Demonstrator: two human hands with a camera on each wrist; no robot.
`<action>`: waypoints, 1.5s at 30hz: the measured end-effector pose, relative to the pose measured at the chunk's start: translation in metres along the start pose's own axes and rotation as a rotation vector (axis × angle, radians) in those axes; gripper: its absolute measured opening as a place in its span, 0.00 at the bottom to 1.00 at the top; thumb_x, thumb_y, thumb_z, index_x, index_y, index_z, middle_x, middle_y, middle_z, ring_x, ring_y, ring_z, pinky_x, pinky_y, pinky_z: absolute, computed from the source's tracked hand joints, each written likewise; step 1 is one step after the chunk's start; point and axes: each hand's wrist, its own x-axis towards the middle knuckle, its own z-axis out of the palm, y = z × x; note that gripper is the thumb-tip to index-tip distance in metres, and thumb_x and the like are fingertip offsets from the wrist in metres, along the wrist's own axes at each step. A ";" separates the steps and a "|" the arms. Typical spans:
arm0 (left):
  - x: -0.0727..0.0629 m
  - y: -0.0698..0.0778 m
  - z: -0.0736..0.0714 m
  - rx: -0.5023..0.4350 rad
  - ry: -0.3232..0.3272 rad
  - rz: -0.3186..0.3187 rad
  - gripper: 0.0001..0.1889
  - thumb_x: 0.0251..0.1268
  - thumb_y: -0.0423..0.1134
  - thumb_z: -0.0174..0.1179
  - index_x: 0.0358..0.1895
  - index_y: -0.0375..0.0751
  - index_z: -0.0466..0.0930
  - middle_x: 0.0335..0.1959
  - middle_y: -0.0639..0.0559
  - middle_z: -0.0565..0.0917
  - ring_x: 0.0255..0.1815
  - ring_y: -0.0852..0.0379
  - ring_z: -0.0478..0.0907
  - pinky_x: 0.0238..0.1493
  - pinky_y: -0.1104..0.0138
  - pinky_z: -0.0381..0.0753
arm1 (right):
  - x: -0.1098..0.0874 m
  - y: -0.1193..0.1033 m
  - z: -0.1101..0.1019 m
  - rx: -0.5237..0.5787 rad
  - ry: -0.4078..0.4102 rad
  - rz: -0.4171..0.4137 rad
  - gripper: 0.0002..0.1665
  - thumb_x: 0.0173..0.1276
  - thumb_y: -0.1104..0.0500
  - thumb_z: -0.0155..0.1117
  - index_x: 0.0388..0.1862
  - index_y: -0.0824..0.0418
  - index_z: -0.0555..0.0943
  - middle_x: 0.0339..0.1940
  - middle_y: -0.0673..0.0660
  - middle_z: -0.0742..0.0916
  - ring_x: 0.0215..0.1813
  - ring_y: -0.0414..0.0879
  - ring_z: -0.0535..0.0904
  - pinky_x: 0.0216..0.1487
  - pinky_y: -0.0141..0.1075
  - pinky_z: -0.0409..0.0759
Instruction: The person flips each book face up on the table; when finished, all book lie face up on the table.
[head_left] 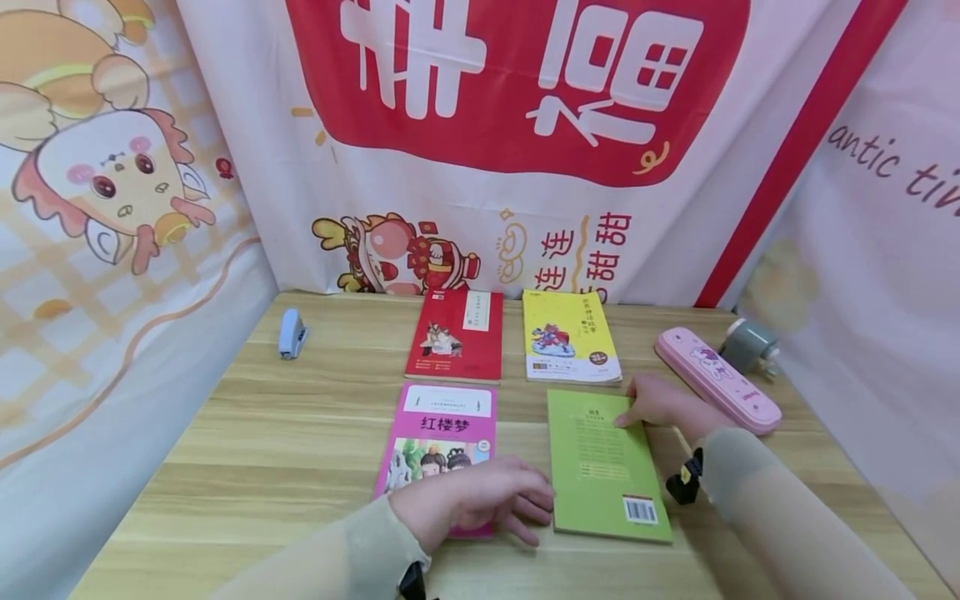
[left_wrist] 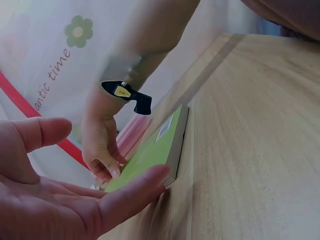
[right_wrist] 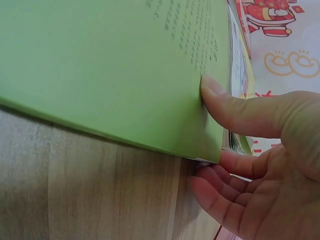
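Observation:
A green book (head_left: 611, 467) lies back cover up at the front right, its barcode towards me. My right hand (head_left: 667, 406) pinches its far right corner. In the right wrist view the thumb presses on the cover of the green book (right_wrist: 100, 65) and the fingertips (right_wrist: 205, 192) are at the underside of the corner. My left hand (head_left: 498, 497) is at the book's left edge with loosely bent fingers, partly over a magenta book (head_left: 450, 404). The left wrist view has the left hand (left_wrist: 65, 200) with thumb and fingers spread apart beside the book's edge.
Behind these lie a red book (head_left: 459, 342) and a yellow book (head_left: 570, 337). At the right are a pink pencil case (head_left: 716, 375) and a small grey-green object (head_left: 750, 346). A blue stapler (head_left: 291, 333) stands at the far left. Printed cloth hangs around the wooden table (head_left: 247, 467).

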 end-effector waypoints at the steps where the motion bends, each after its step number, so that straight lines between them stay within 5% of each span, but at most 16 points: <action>1: 0.001 0.000 0.000 -0.013 0.007 0.001 0.23 0.67 0.36 0.55 0.57 0.20 0.69 0.51 0.30 0.78 0.56 0.33 0.77 0.45 0.48 0.85 | 0.000 0.000 0.000 0.000 -0.005 0.002 0.35 0.51 0.51 0.80 0.49 0.70 0.74 0.40 0.59 0.81 0.42 0.52 0.76 0.48 0.48 0.77; 14: 0.004 -0.006 -0.002 -0.014 0.099 0.024 0.20 0.66 0.34 0.55 0.56 0.22 0.71 0.52 0.32 0.79 0.56 0.34 0.77 0.44 0.46 0.84 | 0.007 0.010 0.000 0.131 -0.011 0.004 0.30 0.54 0.54 0.79 0.46 0.69 0.74 0.39 0.60 0.80 0.40 0.52 0.75 0.42 0.41 0.75; 23: 0.002 -0.003 0.001 0.020 0.138 0.012 0.33 0.65 0.35 0.57 0.68 0.18 0.58 0.57 0.28 0.77 0.58 0.35 0.76 0.44 0.48 0.85 | -0.005 0.020 -0.009 0.577 -0.155 -0.027 0.22 0.66 0.54 0.70 0.50 0.63 0.70 0.46 0.61 0.84 0.41 0.56 0.82 0.39 0.42 0.82; 30: 0.005 -0.002 0.003 0.078 0.204 0.025 0.35 0.64 0.36 0.58 0.70 0.21 0.58 0.55 0.29 0.79 0.56 0.36 0.77 0.42 0.47 0.85 | -0.007 0.030 -0.021 0.818 -0.230 -0.212 0.20 0.70 0.58 0.65 0.53 0.61 0.67 0.55 0.64 0.84 0.50 0.62 0.84 0.39 0.44 0.85; 38: 0.007 -0.009 0.003 0.128 0.182 0.033 0.18 0.65 0.34 0.57 0.55 0.25 0.72 0.43 0.36 0.83 0.48 0.38 0.82 0.40 0.50 0.86 | -0.010 0.033 -0.026 0.892 -0.162 -0.279 0.14 0.73 0.60 0.61 0.50 0.59 0.67 0.51 0.62 0.86 0.46 0.59 0.86 0.37 0.42 0.86; 45: 0.006 -0.005 -0.002 0.065 0.174 0.056 0.12 0.66 0.31 0.56 0.50 0.30 0.69 0.37 0.34 0.85 0.39 0.37 0.85 0.37 0.53 0.87 | -0.013 0.027 -0.030 0.952 -0.071 -0.212 0.16 0.72 0.59 0.63 0.50 0.58 0.67 0.47 0.58 0.88 0.40 0.52 0.86 0.33 0.38 0.84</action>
